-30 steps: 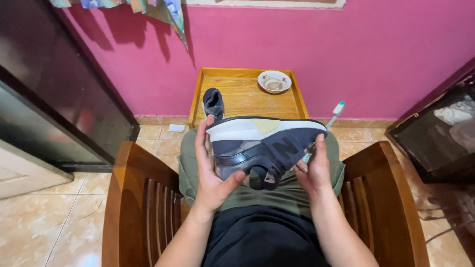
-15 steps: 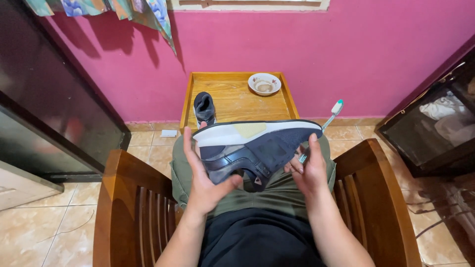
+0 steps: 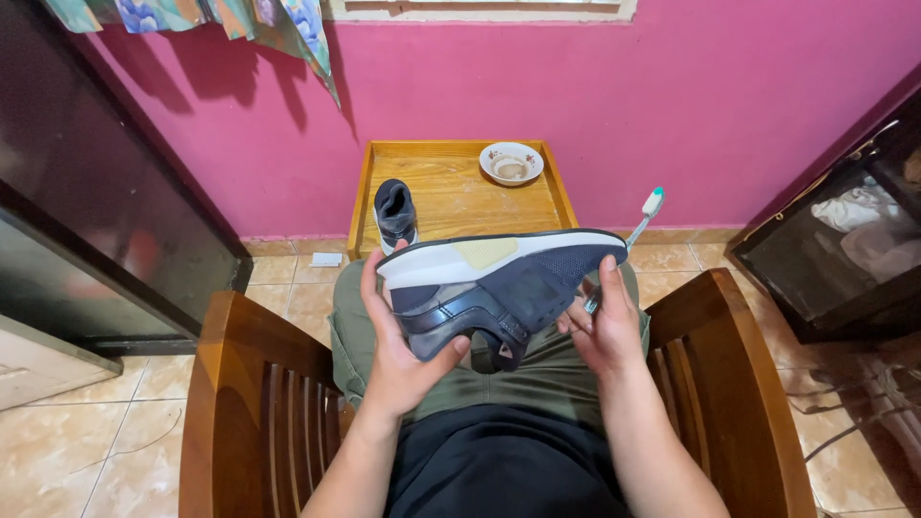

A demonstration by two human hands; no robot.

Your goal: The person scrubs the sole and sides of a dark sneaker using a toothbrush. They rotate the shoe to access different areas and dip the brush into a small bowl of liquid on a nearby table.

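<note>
Clamped on the shoe [image 3: 499, 288] w/ both hands: left hand [image 3: 403, 355] wraps the heel end from below, thumb up the back; right hand [image 3: 604, 326] grips the toe end, fingers closed around it & also around a toothbrush [image 3: 641, 219], whose head pokes up past the toe. Shoe sits over the lap, on its side, pale sole facing away toward the wall, dark upper facing the person.

Vs. a sec ago: shoe is raised a bit & tipped so the upper shows more; grips are much the same. Brush isn't on the shoe, bristles are clear of it, so it looks like turning/inspecting, not scrubbing.

Second shoe [image 3: 394, 211] stands on the wooden tray-table [image 3: 460, 197], bowl [image 3: 511, 161] at its far edge.

Hard to see: brush handle hidden behind shoe & right hand; shoe's opening partly hidden by left thumb; bowl contents unclear; legs mostly covered.
</note>
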